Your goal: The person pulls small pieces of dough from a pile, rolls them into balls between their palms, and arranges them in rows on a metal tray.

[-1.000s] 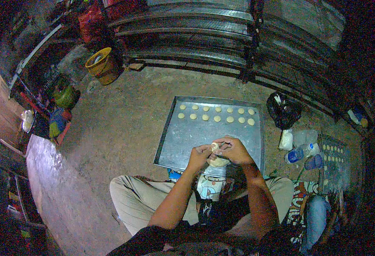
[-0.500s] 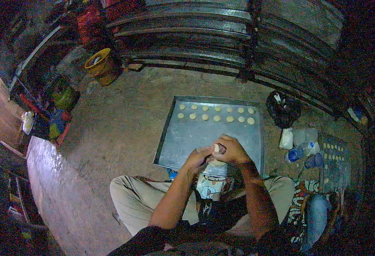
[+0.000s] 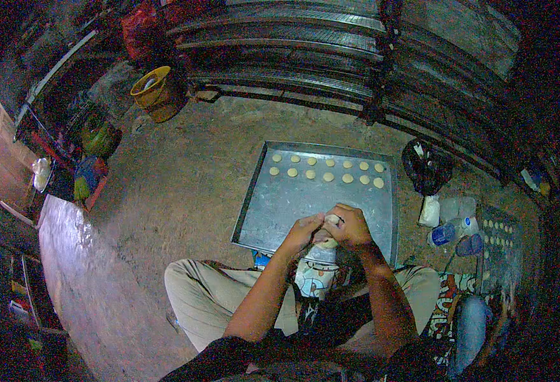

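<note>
A wide metal tray lies on the floor before my crossed legs. Along its far side sit two rows of small, pale, flattened dough rounds. Over the tray's near part, my right hand curls around a pale piece of dough. My left hand meets it from the left, fingers closed together at the same piece. Below the hands, close to the tray's near edge, is another lump of dough, partly hidden by them. A patterned cloth lies between my legs.
To the right are a black plastic bag, a white packet, blue-tinted containers and a second tray of dough rounds. Another person's jeans-clad leg is at lower right. A yellow bucket and metal racks stand behind.
My hands have shifted slightly around the dough, the right hand now covering it differently. The view has tilted a little; the rounds on the tray stay as they were.
</note>
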The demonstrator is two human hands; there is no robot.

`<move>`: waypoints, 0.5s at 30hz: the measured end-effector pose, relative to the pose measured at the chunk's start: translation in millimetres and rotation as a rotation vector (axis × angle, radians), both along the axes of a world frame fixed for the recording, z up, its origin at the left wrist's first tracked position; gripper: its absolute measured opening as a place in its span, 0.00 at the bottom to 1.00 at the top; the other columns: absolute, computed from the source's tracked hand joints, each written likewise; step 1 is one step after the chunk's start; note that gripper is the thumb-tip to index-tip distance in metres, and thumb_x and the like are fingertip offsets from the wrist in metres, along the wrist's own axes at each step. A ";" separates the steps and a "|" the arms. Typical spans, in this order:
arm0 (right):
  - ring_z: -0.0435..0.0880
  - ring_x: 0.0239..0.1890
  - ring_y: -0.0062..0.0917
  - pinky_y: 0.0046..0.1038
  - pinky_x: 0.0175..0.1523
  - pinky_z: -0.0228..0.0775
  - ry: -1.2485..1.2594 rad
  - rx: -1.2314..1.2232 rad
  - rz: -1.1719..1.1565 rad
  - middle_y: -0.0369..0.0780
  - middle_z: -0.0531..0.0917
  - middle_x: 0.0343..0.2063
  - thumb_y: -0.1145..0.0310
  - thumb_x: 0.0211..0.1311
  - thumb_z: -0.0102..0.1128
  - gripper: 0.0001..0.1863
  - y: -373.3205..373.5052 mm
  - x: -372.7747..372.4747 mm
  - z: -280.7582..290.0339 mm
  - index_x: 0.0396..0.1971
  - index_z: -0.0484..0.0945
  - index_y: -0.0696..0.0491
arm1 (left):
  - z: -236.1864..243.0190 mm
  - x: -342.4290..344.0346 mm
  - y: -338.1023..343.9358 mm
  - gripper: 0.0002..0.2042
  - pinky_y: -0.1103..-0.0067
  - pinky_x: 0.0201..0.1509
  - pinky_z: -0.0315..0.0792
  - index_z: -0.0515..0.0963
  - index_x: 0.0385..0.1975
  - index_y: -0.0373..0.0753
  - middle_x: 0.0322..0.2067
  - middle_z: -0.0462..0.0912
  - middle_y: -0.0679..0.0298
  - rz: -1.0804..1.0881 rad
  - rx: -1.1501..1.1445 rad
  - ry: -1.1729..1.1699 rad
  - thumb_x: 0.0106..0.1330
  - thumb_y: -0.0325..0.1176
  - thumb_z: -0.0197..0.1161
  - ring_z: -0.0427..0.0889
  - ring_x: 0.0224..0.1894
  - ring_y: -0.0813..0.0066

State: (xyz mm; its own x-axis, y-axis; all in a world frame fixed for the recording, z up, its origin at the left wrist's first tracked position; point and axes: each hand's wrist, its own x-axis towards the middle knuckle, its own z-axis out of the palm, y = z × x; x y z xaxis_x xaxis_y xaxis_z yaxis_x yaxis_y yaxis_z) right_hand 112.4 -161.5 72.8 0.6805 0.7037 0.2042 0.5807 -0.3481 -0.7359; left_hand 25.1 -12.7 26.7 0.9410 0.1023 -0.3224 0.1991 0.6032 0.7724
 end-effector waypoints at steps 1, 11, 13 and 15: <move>0.83 0.33 0.41 0.35 0.41 0.76 -0.047 0.019 0.007 0.44 0.82 0.32 0.65 0.47 0.68 0.14 2.9 -0.9 0.7 0.34 0.82 0.55 | -2.8 -1.1 0.0 0.11 0.81 0.35 0.75 0.80 0.41 0.34 0.33 0.84 0.62 0.065 -0.028 -0.023 0.69 0.35 0.61 0.82 0.33 0.75; 0.83 0.40 0.41 0.35 0.48 0.75 -0.023 -0.046 -0.056 0.50 0.80 0.41 0.68 0.60 0.62 0.22 8.1 -9.6 -22.2 0.53 0.76 0.62 | 23.4 -5.5 5.3 0.12 0.83 0.38 0.77 0.81 0.43 0.29 0.34 0.86 0.60 0.124 0.476 0.016 0.68 0.33 0.63 0.83 0.32 0.78; 0.84 0.42 0.40 0.34 0.49 0.76 0.079 -0.023 -0.008 0.52 0.82 0.42 0.68 0.61 0.62 0.20 9.8 -8.9 -11.0 0.51 0.78 0.62 | -1.5 -5.2 17.6 0.13 0.82 0.38 0.77 0.81 0.43 0.29 0.33 0.86 0.61 0.134 0.555 -0.016 0.69 0.34 0.61 0.82 0.32 0.78; 0.85 0.39 0.30 0.29 0.45 0.77 0.291 0.064 -0.084 0.47 0.85 0.38 0.69 0.59 0.67 0.16 5.7 -8.7 -4.6 0.44 0.81 0.60 | 9.0 -3.4 7.1 0.13 0.82 0.38 0.76 0.81 0.44 0.30 0.33 0.86 0.62 0.113 0.771 -0.105 0.71 0.35 0.60 0.82 0.32 0.78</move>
State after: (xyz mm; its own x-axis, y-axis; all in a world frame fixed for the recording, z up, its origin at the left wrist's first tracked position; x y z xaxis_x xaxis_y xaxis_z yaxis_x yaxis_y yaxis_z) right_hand 103.7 -155.7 68.2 0.7721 0.6346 0.0344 0.3134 -0.3331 -0.8893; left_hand 21.8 -5.7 35.7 0.9332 0.3581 -0.0316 0.0715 -0.0986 0.9926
